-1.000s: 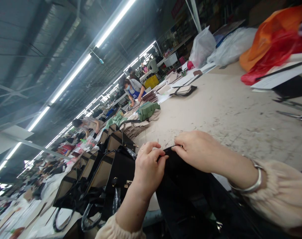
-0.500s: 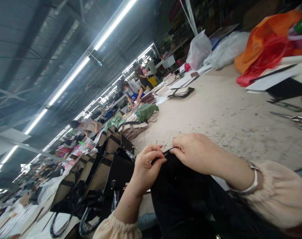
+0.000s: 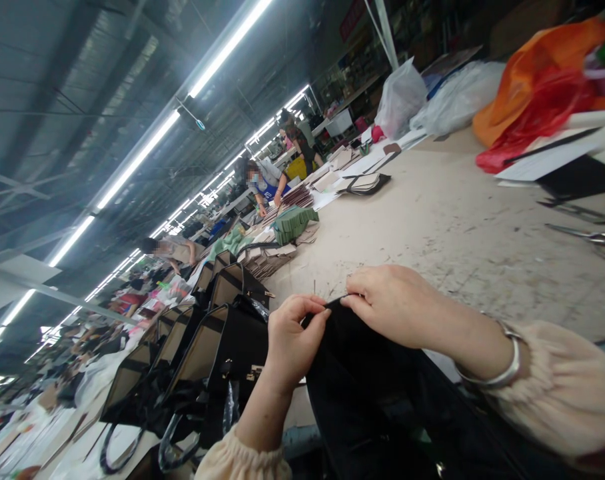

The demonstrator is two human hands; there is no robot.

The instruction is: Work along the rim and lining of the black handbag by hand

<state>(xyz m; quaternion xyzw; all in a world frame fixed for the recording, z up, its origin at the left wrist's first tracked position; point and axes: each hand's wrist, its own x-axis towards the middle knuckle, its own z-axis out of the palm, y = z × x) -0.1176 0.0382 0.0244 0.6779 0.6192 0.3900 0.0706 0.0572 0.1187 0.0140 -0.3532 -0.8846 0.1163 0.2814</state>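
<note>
A black bag [image 3: 377, 393] hangs below my two hands at the front of the table, its lower part dark and cut off by the frame. My left hand [image 3: 297, 337] pinches the bag's top edge between thumb and fingers. Just to the right, my right hand [image 3: 397, 303] grips the same edge, thumb below and fingers above. A short stretch of the black edge shows between them. To the left of my left hand stand several black handbags [image 3: 240, 340] with tan insides, their handles partly wrapped in clear plastic.
Scissors [image 3: 590, 235] and a small metal tool [image 3: 577, 211] lie on the table [image 3: 432, 207] at right. Beyond are red and orange bags [image 3: 532, 100] and clear plastic bags [image 3: 400, 100]. Green pieces [image 3: 296, 225] are stacked mid-table. Co-workers [image 3: 270, 183] work further along.
My left fingers have closed down onto the bag's edge, where before some were raised. My right hand keeps its grip almost unmoved. A far-off person has shifted slightly right.
</note>
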